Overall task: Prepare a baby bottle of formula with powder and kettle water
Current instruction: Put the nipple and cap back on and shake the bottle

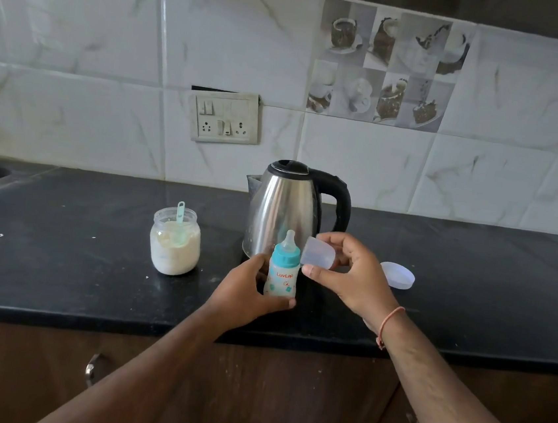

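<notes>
While the baby bottle (282, 273) stands upright on the black countertop (59, 257), just in front of the kettle (286, 208), the person's left hand (245, 292) wraps round its lower body, thumb across the front near the base and fingers behind. Its teal collar and clear teat are uncovered. Beside the teat, the right hand (350, 275) holds the bottle's translucent cap (319, 253), tilted on its side with the open mouth turned toward the bottle; thumb below and curled fingers above pinch it. A thin orange thread bracelet (387, 326) circles the right wrist.

To the left of the bottle, apart from it, sits an open glass jar of powder (175, 245), roughly half full of pale formula, with a light green scoop (180, 218) standing in the powder, handle rising above the rim. A round white lid (398, 275) lies flat on the counter to the right, partly behind the right hand. The steel kettle, lid closed, has its black handle to the right and spout to the left. Behind it, the marbled tile wall carries a switch and socket plate (224, 117). Whether the bottle contains liquid cannot be told through its printed wall.
</notes>
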The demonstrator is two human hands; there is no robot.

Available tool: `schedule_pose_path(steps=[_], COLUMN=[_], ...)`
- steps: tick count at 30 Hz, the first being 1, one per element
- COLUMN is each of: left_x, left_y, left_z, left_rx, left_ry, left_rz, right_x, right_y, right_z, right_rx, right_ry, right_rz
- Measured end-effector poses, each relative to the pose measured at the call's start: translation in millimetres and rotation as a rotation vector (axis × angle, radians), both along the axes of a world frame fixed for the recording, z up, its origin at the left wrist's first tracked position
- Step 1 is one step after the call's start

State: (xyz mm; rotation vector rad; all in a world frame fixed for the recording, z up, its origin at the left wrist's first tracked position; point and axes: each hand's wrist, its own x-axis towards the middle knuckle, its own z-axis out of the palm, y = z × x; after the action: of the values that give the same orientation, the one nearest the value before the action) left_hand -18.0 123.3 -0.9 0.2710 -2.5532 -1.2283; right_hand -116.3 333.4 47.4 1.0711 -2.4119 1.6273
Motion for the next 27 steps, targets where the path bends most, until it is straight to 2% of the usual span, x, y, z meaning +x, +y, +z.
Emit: schedule_pose_path(steps=[4,12,20,27], left_x=[2.1,3.5,1.7,1.4], left_y=[0.4,0.8,0.0,0.7], left_z=[-1.5,-0.3,-2.3,-3.7], left_rx=[0.014,0.026,0.006,0.003], left_ry=[0.012,0.037,0.046,0.070], left_rz=[0.007,0.008,0.015,0.019], right_x=[2.7,1.6,0.1,2.4], right_y=[-11.3,-32.9,-34.3,-30.3], right_z=[17.2,25.3,33.2,21.0], right_rx=[-0.036,-0.147,0.043,0.128], right_ry=[-0.018,0.001,0.216,0.294], right_rz=[0.113,0.109,0.104,0.095])
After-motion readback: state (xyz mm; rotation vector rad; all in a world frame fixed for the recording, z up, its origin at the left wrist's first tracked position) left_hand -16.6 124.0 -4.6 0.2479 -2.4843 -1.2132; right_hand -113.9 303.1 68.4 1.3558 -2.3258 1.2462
